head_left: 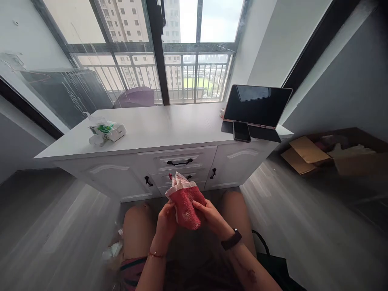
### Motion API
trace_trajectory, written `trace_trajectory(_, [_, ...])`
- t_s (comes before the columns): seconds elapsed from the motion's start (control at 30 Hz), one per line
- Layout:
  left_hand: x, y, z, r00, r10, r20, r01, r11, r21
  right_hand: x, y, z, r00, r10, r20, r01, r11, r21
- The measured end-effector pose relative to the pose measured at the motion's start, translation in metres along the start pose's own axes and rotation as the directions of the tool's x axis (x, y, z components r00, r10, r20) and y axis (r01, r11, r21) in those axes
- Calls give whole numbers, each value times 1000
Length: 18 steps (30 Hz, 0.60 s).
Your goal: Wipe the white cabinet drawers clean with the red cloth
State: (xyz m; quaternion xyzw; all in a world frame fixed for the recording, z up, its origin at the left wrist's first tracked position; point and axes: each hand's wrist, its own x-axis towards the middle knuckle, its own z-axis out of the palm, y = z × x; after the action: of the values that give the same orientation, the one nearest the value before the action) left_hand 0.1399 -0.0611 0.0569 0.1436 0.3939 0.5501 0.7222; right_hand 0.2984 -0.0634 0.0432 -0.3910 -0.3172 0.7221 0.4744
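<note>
Between my hands, above my lap, is a folded red towel [186, 206] with a fuzzy surface and a whitish border along its upper edge. A pale pink-and-white folded part and a small red bit stick up from its top. My left hand [166, 220] grips its left side with closed fingers. On the right side my right hand [209, 213] pinches it, thumb lying across the front and the other fingers hidden behind. The towel is apart from the white cabinet [172, 133] in front of me.
On the cabinet top are a tissue pack [107, 131] at left, a tablet [257, 106] on its stand and a phone [241, 132] at right. An open cardboard box [309, 149] sits on the right floor. Crumpled white tissue [112, 250] and a dark bag [273, 268] flank my legs.
</note>
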Motion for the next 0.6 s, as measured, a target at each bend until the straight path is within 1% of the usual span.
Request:
trace_trajectory(0.07, [-21,-7,5,1000,-12,28,13,999,-34,-17,4,5,992,-71,-109,70,997,-13])
trace_trajectory(0.13, [-35,-16,6,998,3,62,1,999,-53,-28,7,7,969,-186,-163,166,978,-127])
trace_trajectory(0.2, [-42,-24,6,998,33,52,-31,998,-47,-35,6,7,948,-289,-131,239,922,-304])
trace_trajectory(0.27, [-45,-30,6,998,62,-26,-63,998,-12,-39,0,8,930,-360,-72,286,833,-475])
trace_trajectory(0.33, [-45,-33,8,988,108,-111,-106,994,30,-42,-5,9,906,-421,-48,310,736,-602])
trace_trajectory(0.4, [-46,-34,10,980,144,-134,-138,989,58,-46,-9,10,881,-469,-65,305,666,-681])
trace_trajectory(0.47, [-46,-34,11,978,173,-115,-166,984,68,-51,-11,10,848,-518,-110,293,633,-716])
trace_trajectory(0.57, [-44,-34,9,976,201,-80,-196,978,72,-58,-15,10,777,-604,-178,301,604,-738])
trace_trajectory(0.6, [-43,-35,7,980,190,-65,-186,980,69,-61,-17,10,769,-610,-193,299,610,-734])
